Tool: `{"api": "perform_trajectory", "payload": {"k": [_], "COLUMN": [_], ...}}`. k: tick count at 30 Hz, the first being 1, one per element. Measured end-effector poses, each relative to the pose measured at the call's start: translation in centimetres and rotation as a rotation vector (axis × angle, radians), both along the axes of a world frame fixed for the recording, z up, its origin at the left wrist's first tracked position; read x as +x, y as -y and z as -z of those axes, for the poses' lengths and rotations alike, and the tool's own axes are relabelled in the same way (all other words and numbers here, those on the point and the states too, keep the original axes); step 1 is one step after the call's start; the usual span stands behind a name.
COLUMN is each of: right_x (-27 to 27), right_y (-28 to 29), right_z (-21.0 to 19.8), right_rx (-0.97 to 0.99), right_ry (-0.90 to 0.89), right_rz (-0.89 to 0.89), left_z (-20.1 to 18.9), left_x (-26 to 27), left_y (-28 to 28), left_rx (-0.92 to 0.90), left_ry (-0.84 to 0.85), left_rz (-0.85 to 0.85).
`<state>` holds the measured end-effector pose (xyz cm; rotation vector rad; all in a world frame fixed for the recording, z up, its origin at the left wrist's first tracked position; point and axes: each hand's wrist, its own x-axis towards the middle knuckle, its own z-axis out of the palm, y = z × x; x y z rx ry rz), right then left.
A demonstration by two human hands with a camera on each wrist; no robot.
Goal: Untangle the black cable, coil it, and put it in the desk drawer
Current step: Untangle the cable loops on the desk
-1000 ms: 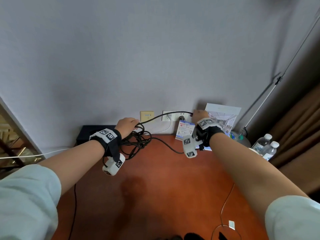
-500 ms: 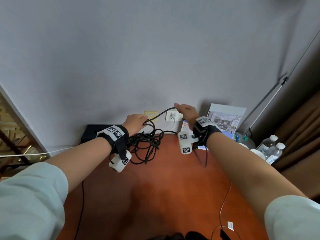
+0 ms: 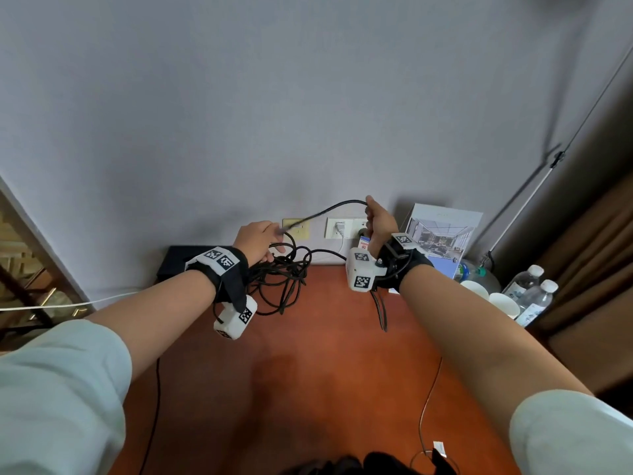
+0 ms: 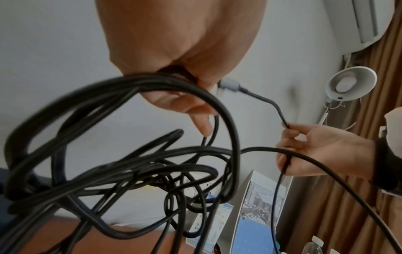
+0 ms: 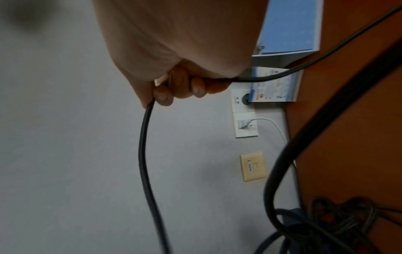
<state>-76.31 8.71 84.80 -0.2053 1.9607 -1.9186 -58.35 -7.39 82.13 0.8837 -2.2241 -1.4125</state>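
Tangled cable [image 3: 284,279] is gripped by left hand [image 3: 257,241]; one strand is pinched by right hand [image 3: 376,221] at 3 o'clock.

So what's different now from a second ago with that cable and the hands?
The right hand has risen and drawn leftward from the wall sockets, pulling a strand of the black cable up off the desk. The left hand lifted the tangled bundle slightly and shifted right. Both hands kept their grip on the cable throughout. The brochure, the bottles and the white plug in the socket stayed put.
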Motion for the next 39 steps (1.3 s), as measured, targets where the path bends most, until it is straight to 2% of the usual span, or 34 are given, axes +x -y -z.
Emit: {"api": "perform_trajectory", "payload": {"k": [2,5,7,8,11,15,18,21,24,26,27,29,30,32,34,36,38,39], "right_x": [-0.5,-0.7,-0.6,-0.5,-0.4,-2.2,-0.7,0.5,0.6,1.0,1.1,1.4,2.1,3.8,5.1,5.4,5.1,4.9], "right_y": [-0.4,-0.9,-0.9,-1.0,-1.1,-0.7,-1.4,-1.3,-1.1,-0.4,0.1,0.7,0.7,0.7,0.6,0.6,0.6,0.6], "right_z": [0.4,1.1,2.0,2.3,3.9,6.0,5.6,5.0,3.8,3.2,2.9,2.5,2.0,1.2,0.9,1.9,3.1,3.5], "right_rx": [0.083,0.541,0.748,0.815,0.751,0.952,1.033,0.982,0.970,0.758,0.633,0.425,0.371,0.307,0.332,0.490,0.676,0.705], "right_ry": [0.035,-0.167,-0.232,-0.239,-0.166,-0.128,-0.262,-0.214,-0.343,-0.433,-0.466,-0.585,-0.658,-0.769,-0.771,-0.711,-0.675,-0.613], "right_rz": [0.011,-0.079,-0.116,-0.195,-0.356,-0.402,-0.524,-0.529,-0.576,-0.553,-0.478,-0.216,-0.168,-0.234,-0.413,-0.592,-0.656,-0.660], "left_z": [0.3,0.2,-0.2,-0.4,-0.7,-0.4,-0.3,-0.1,0.2,0.6,0.8,1.2,1.4,1.4,1.2,0.8,0.5,0.3], "left_x": [0.3,0.5,0.6,0.7,1.0,1.3,1.6,1.7,1.5,1.4,1.2,0.9,0.7,0.5,0.5,0.5,0.5,0.4], "left_y": [0.3,0.2,0.0,0.0,0.1,0.7,1.1,1.2,1.3,1.4,1.4,1.5,1.5,1.4,1.1,0.8,0.6,0.5], "left_rx": [-0.054,-0.159,-0.199,-0.205,-0.218,-0.201,-0.188,-0.190,-0.145,-0.106,-0.089,-0.059,-0.045,-0.022,-0.003,0.033,0.089,0.125], "left_ry": [0.005,0.040,0.038,0.027,-0.002,-0.032,-0.046,-0.052,-0.068,-0.066,-0.068,-0.073,-0.078,-0.088,-0.081,-0.088,-0.111,-0.124], "left_rz": [-0.012,0.032,0.063,0.071,0.066,0.028,0.007,-0.025,-0.063,-0.085,-0.094,-0.112,-0.121,-0.140,-0.144,-0.136,-0.119,-0.109]}}
